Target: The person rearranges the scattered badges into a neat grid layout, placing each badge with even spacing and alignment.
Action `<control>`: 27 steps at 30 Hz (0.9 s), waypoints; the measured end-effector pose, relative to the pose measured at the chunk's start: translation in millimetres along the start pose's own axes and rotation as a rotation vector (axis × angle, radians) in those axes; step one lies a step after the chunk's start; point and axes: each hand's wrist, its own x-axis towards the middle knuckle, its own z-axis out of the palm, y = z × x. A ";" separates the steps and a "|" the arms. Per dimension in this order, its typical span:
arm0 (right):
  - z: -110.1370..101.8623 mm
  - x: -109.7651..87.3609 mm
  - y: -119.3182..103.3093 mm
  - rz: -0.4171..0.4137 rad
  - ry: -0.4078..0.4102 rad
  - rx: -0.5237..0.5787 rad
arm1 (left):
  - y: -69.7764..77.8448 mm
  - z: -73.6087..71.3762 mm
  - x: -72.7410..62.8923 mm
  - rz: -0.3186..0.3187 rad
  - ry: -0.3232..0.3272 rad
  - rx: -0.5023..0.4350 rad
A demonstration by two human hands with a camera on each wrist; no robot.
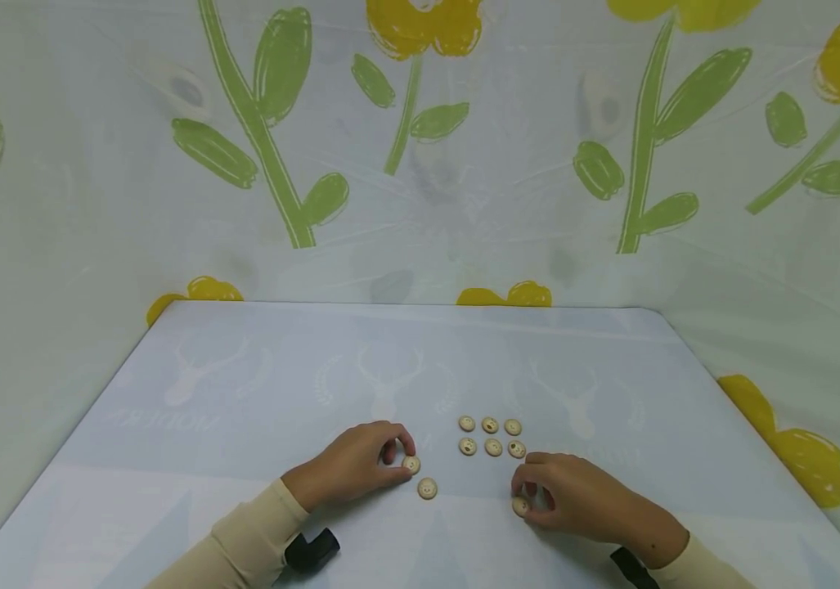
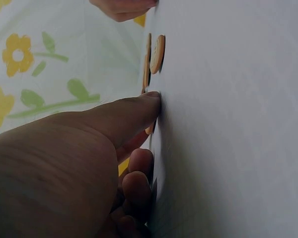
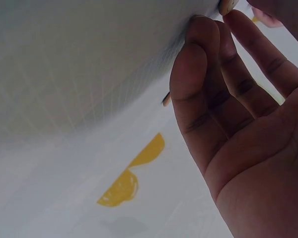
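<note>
A round wooden button (image 1: 411, 465) sits between the thumb and index finger of my left hand (image 1: 356, 465), which pinches it at the table surface. Just in front of that thumb lies another loose button (image 1: 427, 488), seen edge-on in the left wrist view as a tan disc (image 2: 158, 54). On the right, my right hand (image 1: 576, 497) pinches a button (image 1: 520, 506) by its edge; part of it shows at the top of the right wrist view (image 3: 227, 6). Beyond and between the hands, several similar buttons (image 1: 493, 447) lie in two short rows.
The white table (image 1: 258, 433) carries faint deer-head prints. A pale curtain (image 1: 508, 180) with yellow flowers and green leaves hangs behind it and at both sides. Black wrist straps (image 1: 312, 550) circle both beige sleeves.
</note>
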 end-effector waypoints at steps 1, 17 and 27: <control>-0.2 0.1 -0.2 -0.002 0.000 -0.001 | -0.2 0.1 0.1 0.001 0.000 0.000; 0.8 2.6 -0.2 0.009 -0.010 -0.001 | -1.5 -1.1 -0.3 -0.012 -0.007 0.002; -0.2 4.9 -2.1 0.033 0.000 -0.010 | -0.1 -0.8 0.5 -0.013 -0.010 0.000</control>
